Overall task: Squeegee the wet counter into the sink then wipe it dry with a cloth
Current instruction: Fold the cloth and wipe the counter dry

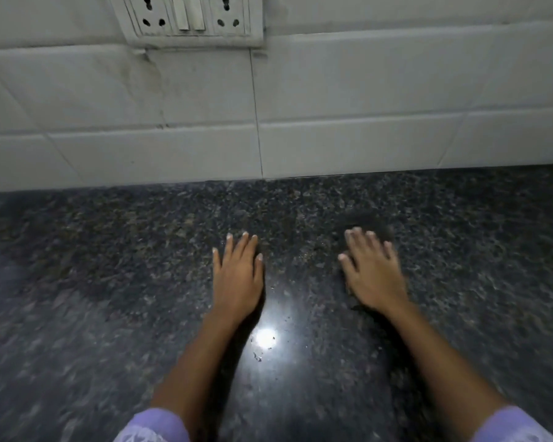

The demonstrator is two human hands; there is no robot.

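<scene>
Counter (109,282) under flat left hand (237,275); right hand (372,275) blurred

The bench (109,282) lay open left and right of both flat hands; only the tiled wall (332,122) closed off the far side.

This looks like a home kitchen; a dark speckled polished-granite tabletop (109,282) runs the full width and mirrors a ceiling light as a bright spot near its front edge; along the tabletop's far edge rises a backsplash of white rectangular wall tiles (364,90), stained in places; set into them is a white socket-and-switch plate (190,17).
</scene>
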